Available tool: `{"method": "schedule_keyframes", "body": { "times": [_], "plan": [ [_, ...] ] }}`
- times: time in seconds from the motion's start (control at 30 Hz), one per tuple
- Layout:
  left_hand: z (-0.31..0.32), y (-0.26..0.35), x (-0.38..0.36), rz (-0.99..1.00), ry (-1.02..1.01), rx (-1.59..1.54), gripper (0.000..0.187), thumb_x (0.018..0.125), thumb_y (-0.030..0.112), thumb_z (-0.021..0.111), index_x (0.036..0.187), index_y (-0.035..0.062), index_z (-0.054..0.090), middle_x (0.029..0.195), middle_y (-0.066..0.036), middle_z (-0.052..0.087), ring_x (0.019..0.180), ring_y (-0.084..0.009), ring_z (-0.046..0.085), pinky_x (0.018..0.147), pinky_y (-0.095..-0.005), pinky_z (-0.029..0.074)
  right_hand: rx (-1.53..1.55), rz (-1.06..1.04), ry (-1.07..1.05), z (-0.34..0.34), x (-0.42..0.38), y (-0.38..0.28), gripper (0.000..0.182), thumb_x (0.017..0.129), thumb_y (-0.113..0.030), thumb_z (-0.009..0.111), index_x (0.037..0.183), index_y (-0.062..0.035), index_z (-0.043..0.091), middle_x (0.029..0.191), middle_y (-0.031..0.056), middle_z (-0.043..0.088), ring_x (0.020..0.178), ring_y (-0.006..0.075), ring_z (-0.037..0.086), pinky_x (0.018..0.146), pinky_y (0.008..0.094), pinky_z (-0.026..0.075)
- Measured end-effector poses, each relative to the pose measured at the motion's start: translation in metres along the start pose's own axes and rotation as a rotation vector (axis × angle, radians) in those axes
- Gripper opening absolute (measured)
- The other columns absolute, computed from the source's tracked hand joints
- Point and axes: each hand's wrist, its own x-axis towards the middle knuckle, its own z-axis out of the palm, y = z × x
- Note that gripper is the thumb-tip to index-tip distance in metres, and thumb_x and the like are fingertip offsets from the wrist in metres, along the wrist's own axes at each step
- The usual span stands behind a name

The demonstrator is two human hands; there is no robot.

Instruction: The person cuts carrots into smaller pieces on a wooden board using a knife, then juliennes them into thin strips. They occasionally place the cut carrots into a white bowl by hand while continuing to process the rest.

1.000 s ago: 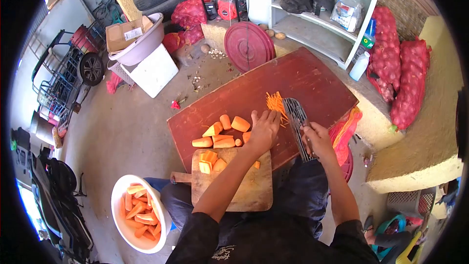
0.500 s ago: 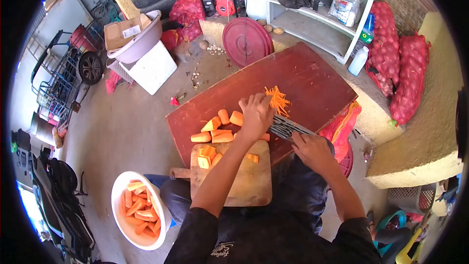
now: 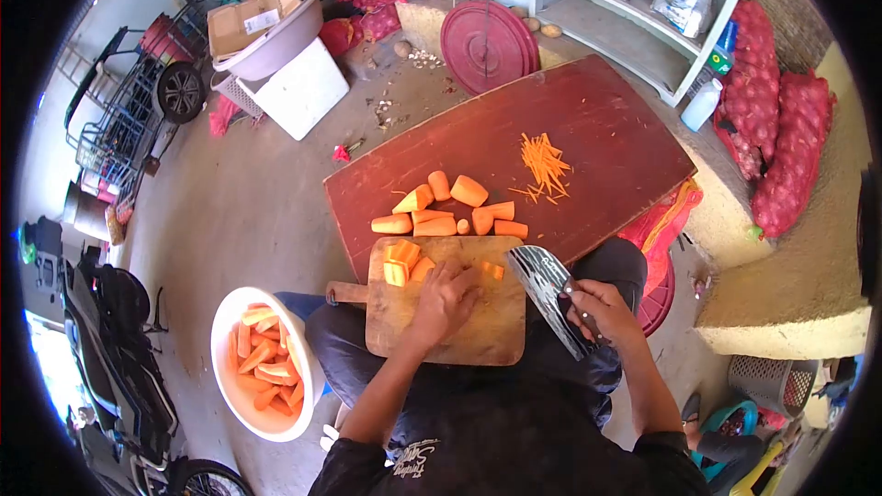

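Note:
My right hand [image 3: 602, 314] is wrapped around the dark handle of a broad kitchen knife [image 3: 548, 292], whose patterned blade points up and left beside the board's right edge. On the wooden cutting board [image 3: 469, 344], my left hand [image 3: 446, 301] rests with fingers forward, close to cut carrot pieces [image 3: 398, 262]. A small stack of carrot slices [image 3: 492, 270] sits near the board's right side. Beyond the board, several peeled carrot chunks [image 3: 435, 223] lie on the red table [image 3: 625, 133]. A pile of thin carrot strips [image 3: 546, 165] is farther back on it.
A white tub [image 3: 220, 349] of peeled carrots stands on the floor at left. Behind the table are a round red lid [image 3: 487, 48] and a shelf unit [image 3: 606, 37]. Red net sacks [image 3: 795, 152] lean at the right. A motorcycle [image 3: 115, 358] stands far left.
Both hands came back from the strip pile. My left hand moved down onto the board; my right hand brought the knife back to the board's right side. Carrot strips stay on the table.

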Motion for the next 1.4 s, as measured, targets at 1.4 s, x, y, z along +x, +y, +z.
{"method": "schedule_keyframes", "body": {
  "times": [1.4],
  "plan": [
    [-0.001, -0.049, 0.135, -0.039, 0.094, 0.32, 0.045, 0.089, 0.028, 0.086, 0.129, 0.0095, 0.078, 0.119, -0.012, 0.073, 0.117, -0.0341, 0.065, 0.102, -0.0549, 0.041, 0.632, -0.086, -0.039, 0.027, 0.007, 0.068, 0.043, 0.112, -0.039, 0.068, 0.13, -0.0007, 0.066, 0.074, 0.008, 0.064, 0.047, 0.0125, 0.057, 0.042, 0.0261, 0.046]
  ]
}}
